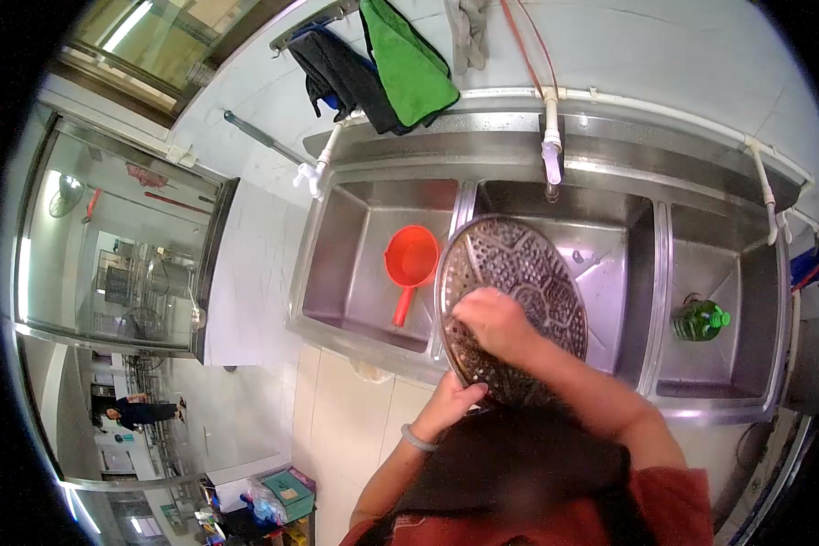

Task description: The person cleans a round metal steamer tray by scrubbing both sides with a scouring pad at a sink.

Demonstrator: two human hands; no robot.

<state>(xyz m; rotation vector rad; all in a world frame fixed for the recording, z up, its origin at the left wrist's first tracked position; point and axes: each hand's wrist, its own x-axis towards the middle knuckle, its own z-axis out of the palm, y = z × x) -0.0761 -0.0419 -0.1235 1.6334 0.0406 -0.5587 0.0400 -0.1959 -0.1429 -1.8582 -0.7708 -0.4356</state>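
Observation:
My left hand (453, 403) grips the lower left rim of a round perforated metal steamer plate (532, 273), thumb on its upper face. The plate is tilted over the middle sink basin (611, 246), and brownish marks show on its surface. Against the plate's left half rests my right hand (493, 320), fingers curled; whatever lies under them is hidden. An orange-red dipper (413, 258) lies in the left basin (346, 250), left of the plate. In the right basin (708, 375) stands a green bottle (696, 322) with a green cap.
A faucet (551, 150) hangs over the middle basin, with white pipes (664, 102) along the wall. Green cloth (414, 68) and dark cloth (341, 77) hang at upper left. A glass window (118, 246) is at left; a person (141, 412) shows in the background.

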